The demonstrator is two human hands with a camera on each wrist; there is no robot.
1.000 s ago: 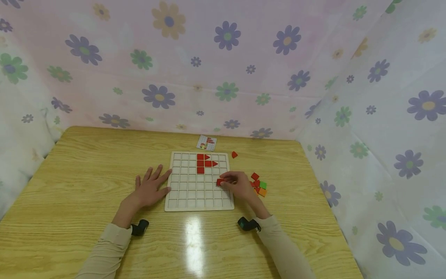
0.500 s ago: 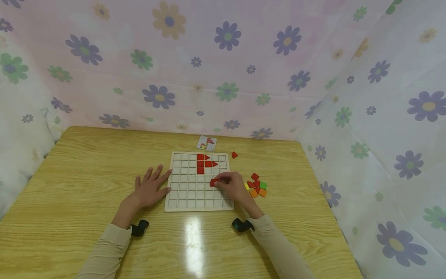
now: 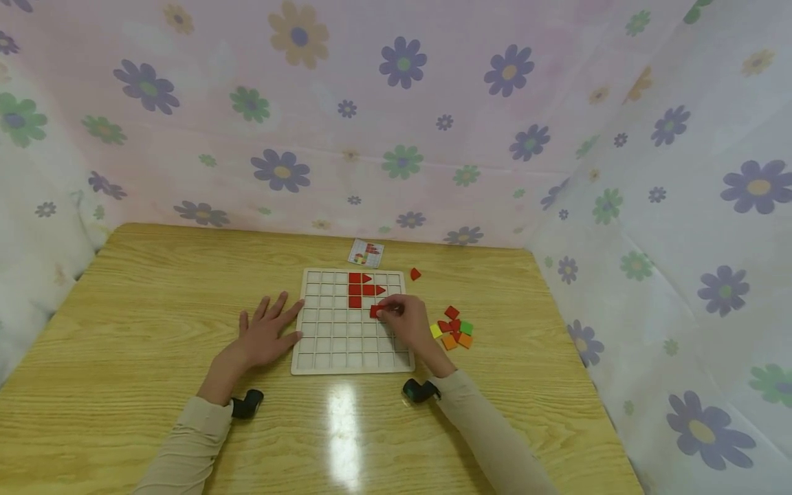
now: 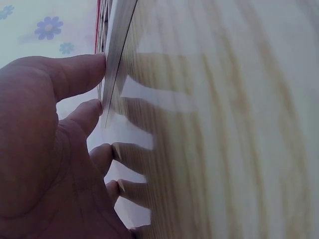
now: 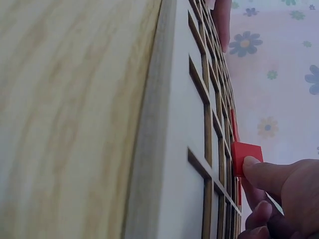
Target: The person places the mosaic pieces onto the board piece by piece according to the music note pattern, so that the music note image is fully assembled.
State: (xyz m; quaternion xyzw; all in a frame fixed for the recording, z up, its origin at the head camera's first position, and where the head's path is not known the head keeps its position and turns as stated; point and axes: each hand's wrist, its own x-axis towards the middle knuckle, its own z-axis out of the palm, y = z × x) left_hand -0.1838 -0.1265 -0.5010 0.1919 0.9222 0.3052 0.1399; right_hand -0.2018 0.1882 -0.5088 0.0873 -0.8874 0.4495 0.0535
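A square wooden grid board (image 3: 342,342) lies on the table. In its upper middle, red squares (image 3: 355,302) and red pointed tiles (image 3: 380,290) fill several cells. My right hand (image 3: 408,323) pinches a red square tile (image 5: 245,152) between thumb and fingers, close over the board just right of and below the lowest placed square. My left hand (image 3: 266,337) is spread flat on the table, with thumb and index fingertips (image 4: 97,64) right at the board's left edge.
A small printed card (image 3: 366,253) lies behind the board, with a red rounded tile (image 3: 415,274) to its right. Right of the board is a loose pile of red, orange, yellow and green tiles (image 3: 465,340). A flowered cloth (image 3: 402,103) stands behind the table.
My right hand has carried the red square tile left and then farther up the board, toward the placed red tiles. The left hand stays in place.
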